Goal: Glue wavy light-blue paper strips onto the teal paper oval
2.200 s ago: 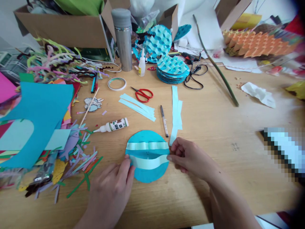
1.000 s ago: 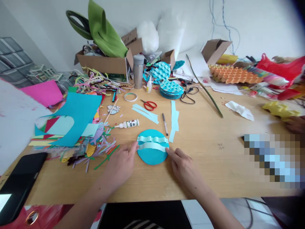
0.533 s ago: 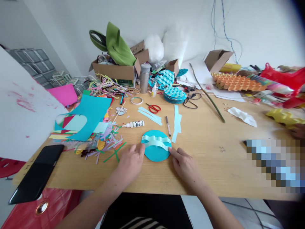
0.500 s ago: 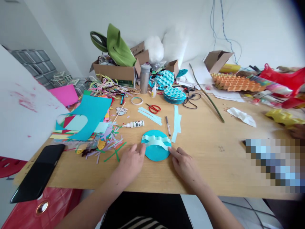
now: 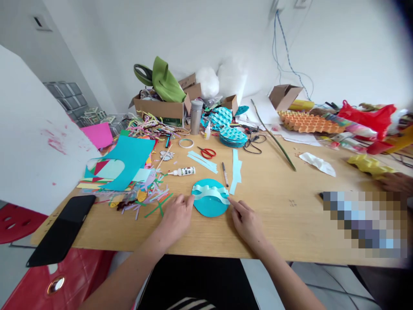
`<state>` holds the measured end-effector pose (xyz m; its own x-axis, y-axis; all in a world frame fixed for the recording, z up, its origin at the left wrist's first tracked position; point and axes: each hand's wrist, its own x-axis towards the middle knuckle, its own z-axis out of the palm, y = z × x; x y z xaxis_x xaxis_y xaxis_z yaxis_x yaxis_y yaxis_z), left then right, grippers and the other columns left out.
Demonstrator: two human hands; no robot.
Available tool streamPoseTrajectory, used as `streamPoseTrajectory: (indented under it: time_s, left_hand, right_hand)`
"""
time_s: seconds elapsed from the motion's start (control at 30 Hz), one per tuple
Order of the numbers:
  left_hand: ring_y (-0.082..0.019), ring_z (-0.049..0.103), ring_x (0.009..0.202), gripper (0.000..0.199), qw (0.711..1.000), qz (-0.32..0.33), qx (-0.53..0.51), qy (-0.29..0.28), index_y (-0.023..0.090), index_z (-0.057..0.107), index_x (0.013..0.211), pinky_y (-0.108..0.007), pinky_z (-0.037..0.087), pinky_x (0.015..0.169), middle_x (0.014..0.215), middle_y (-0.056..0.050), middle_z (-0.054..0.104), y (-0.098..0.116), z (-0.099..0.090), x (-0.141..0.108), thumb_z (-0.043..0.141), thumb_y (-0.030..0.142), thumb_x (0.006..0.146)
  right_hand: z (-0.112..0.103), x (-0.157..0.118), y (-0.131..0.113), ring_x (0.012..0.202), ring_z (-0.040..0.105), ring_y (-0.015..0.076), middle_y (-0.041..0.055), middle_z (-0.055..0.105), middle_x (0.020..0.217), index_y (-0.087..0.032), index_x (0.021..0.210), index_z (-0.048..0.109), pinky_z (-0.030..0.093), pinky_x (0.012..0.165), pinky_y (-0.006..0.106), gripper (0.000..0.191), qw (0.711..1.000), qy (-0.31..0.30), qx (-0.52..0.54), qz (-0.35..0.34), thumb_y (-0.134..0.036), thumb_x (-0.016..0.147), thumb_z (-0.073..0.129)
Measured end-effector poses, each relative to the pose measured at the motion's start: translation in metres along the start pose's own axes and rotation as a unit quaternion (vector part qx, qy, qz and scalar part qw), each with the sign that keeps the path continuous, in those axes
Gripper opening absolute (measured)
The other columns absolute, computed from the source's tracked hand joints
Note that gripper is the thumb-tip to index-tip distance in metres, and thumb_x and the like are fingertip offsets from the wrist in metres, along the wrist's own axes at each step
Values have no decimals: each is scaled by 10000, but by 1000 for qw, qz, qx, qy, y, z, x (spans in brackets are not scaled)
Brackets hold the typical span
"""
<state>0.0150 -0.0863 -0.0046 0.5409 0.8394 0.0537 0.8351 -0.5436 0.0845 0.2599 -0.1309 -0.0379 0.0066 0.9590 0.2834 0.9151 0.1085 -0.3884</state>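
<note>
A round turquoise card disc (image 5: 209,209) lies flat on the table in front of me. Across its upper part runs a wavy pale-blue strip, and just below it a second pale-blue paper strip (image 5: 220,197) arches over the disc. At the disc's left edge, my left hand (image 5: 178,215) has curled fingers pressing one end of the lower strip. Opposite it, my right hand (image 5: 248,218) presses the strip's other end with the index fingertip, the remaining fingers folded. Above the disc are a white glue bottle (image 5: 185,171), a pen (image 5: 225,174) and loose pale-blue strips (image 5: 236,170).
Red-handled scissors (image 5: 207,153) and a tape roll (image 5: 186,143) lie farther back. Stacked turquoise scalloped discs (image 5: 232,137) stand behind them. Coloured paper (image 5: 137,150) and scraps spread leftward, near a black phone (image 5: 63,230). Another person's hand (image 5: 395,183) is at far right.
The camera view has shifted, so the background sits lower in the picture. Both hands stay at the two ends of the strip on the disc, with little visible movement.
</note>
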Motion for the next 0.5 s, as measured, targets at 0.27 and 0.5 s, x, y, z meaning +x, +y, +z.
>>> streamPoseTrajectory:
  time_s: [0.27, 0.5]
  left_hand:
    - [-263, 572, 1011, 443, 998, 49, 36, -4, 80, 472, 1332, -370, 461, 830, 987, -144, 646, 4, 5, 3, 369, 43, 903]
    - [-262, 571, 991, 473, 999, 31, 1, 19, 75, 476, 1321, -369, 471, 802, 968, -140, 650, 1, 11, 4, 353, 4, 870]
  right_hand:
    - [6, -1, -5, 701, 602, 179, 59, 597, 784, -126, 1192, 644, 388, 571, 266, 400, 988, 8, -131, -76, -143, 906, 366]
    - [4, 0, 0, 634, 582, 158, 38, 588, 771, -154, 1172, 662, 415, 564, 266, 410, 1000, -5, -9, -23, -156, 901, 354]
